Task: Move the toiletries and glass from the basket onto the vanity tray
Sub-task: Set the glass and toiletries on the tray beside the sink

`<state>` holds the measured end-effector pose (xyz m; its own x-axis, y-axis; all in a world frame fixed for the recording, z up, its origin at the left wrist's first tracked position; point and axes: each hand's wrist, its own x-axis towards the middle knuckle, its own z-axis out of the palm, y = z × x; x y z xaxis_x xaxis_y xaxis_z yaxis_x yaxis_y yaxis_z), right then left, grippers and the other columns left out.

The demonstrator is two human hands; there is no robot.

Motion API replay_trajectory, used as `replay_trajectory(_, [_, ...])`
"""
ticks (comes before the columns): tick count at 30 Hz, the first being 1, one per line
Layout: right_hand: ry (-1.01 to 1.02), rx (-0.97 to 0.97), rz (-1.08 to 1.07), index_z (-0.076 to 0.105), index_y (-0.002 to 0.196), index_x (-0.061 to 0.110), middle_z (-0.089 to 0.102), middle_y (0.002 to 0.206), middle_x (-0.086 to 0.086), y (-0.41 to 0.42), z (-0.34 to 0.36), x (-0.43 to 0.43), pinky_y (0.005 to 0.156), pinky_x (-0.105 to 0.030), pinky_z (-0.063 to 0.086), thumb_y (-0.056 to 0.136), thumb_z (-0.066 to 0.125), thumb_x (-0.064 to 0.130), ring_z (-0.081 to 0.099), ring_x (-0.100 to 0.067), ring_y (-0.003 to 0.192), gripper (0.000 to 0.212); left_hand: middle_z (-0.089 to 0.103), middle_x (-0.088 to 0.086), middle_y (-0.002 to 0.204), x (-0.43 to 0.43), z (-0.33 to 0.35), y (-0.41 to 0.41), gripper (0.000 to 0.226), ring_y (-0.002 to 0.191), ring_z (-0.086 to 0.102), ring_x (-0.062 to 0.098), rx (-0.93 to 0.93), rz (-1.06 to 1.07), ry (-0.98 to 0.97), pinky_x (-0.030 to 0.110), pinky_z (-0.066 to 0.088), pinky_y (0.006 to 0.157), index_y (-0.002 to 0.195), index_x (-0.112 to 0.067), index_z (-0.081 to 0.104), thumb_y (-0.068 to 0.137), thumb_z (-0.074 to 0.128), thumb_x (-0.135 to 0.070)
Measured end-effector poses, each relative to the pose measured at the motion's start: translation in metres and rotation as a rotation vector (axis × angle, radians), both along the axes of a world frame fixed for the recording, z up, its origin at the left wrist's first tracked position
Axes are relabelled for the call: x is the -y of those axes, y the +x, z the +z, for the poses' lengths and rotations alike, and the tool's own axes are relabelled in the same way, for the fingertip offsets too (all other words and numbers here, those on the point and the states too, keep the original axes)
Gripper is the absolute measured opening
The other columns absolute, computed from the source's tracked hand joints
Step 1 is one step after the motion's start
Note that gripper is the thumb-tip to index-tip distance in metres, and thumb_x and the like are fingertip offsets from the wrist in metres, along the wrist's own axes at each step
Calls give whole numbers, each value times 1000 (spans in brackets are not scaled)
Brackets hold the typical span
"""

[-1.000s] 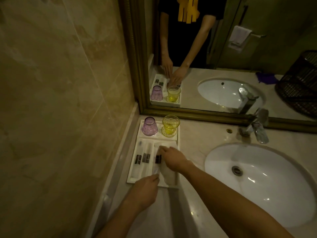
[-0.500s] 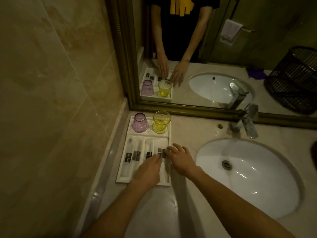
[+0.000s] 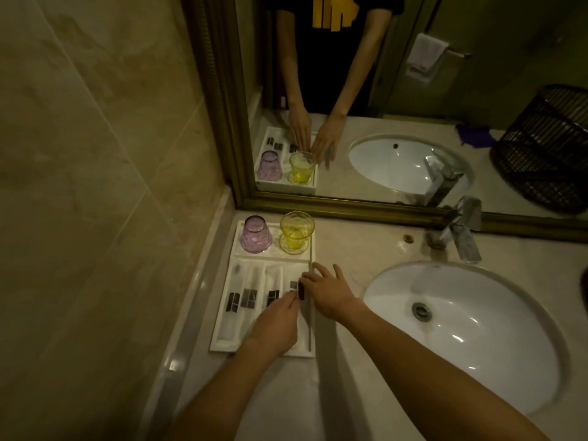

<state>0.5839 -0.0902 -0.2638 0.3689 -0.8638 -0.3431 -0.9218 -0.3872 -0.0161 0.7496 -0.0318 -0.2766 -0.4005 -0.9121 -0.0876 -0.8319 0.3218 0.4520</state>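
Observation:
A white vanity tray [image 3: 222, 332] lies on the counter by the left wall. At its back stand an upturned purple glass [image 3: 255, 234] and an upright yellow glass [image 3: 296, 232]. Several white toiletry packets [image 3: 249, 291] with dark labels fill its long slots. My left hand [image 3: 275, 324] reaches over the tray's front right corner, fingertips pinched on the rightmost toiletry packet [image 3: 293, 284]. My right hand [image 3: 329, 294] rests at the tray's right rim with fingers spread, thumb touching the same packet. The dark wire basket shows in the mirror [image 3: 547, 148].
A white oval sink [image 3: 471, 332] with a chrome tap [image 3: 458, 232] fills the counter to the right. A gold-framed mirror [image 3: 350, 206] runs along the back. A marble wall closes the left side. A dark sliver [image 3: 584, 288] sits at the right edge.
My right hand has laid the white packet down into the tray's right slot. My left hand moved forward onto that packet. The camera shifted, so the tray sits further left in view.

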Motion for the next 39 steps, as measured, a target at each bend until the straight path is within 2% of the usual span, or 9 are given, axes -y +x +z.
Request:
replay_trajectory(11, [18,-14,-6,41,154,24,32,167,-1,1,10,11,122,-66,0,101,50,20,5,-30,160,54,44,2,147,7,5,3,66,127,46,19,-29,5,-51,29,35,107,148,-17,37,86,59,-10])
replay_trajectory(14, [-96,131,-26,49,149,22,42,161,-4,1,14,2,123,-58,10,98,49,13,20,-29,157,52,49,7,144,-4,11,22,57,130,47,22,-35,8,-103,30,34,109,142,-11,48,86,58,-6])
replay_trajectory(17, [-159,274,96,63,138,23,61,144,-4,-2,15,-20,117,-50,29,90,53,5,48,-28,140,52,67,10,113,-16,20,42,36,106,59,24,-64,22,-174,32,48,93,115,-7,68,81,62,3])
replay_trajectory(20, [-75,342,337,68,129,27,67,134,2,-2,9,-52,108,-46,41,93,56,18,61,-23,122,39,70,7,96,-29,23,50,21,93,61,22,-23,-50,-227,32,50,85,96,-11,73,78,69,0])
replay_trajectory(24, [-60,309,434,67,127,28,65,134,2,5,-1,-74,103,-45,46,100,58,29,62,-21,118,28,66,8,123,-37,14,51,33,119,58,25,56,-22,-223,40,43,106,117,-14,69,85,68,-11])
replay_trajectory(28, [-84,254,383,68,124,24,66,131,-2,4,0,-78,101,-45,46,101,59,28,63,-25,115,25,32,3,159,-36,2,54,55,146,25,25,236,11,-86,47,18,120,149,-22,35,96,48,-25])
replay_trajectory(31, [-81,232,351,67,127,23,64,133,-4,-3,3,-79,103,-46,44,100,60,27,62,-26,117,28,18,0,164,-34,-5,58,57,149,13,23,260,22,-20,45,10,121,154,-26,23,100,38,-32])
replay_trajectory(36, [-76,233,319,63,132,26,65,132,-2,-5,10,-75,105,-45,44,96,64,28,60,-24,121,36,15,-1,164,-34,-8,59,57,150,10,21,234,26,11,44,8,120,156,-27,19,102,35,-34])
replay_trajectory(39, [-93,442,43,60,138,25,68,129,-4,-2,24,-53,96,-41,52,92,61,13,65,-25,114,47,12,-3,164,-34,-6,61,60,150,8,18,143,42,28,42,7,120,156,-29,16,100,37,-35])
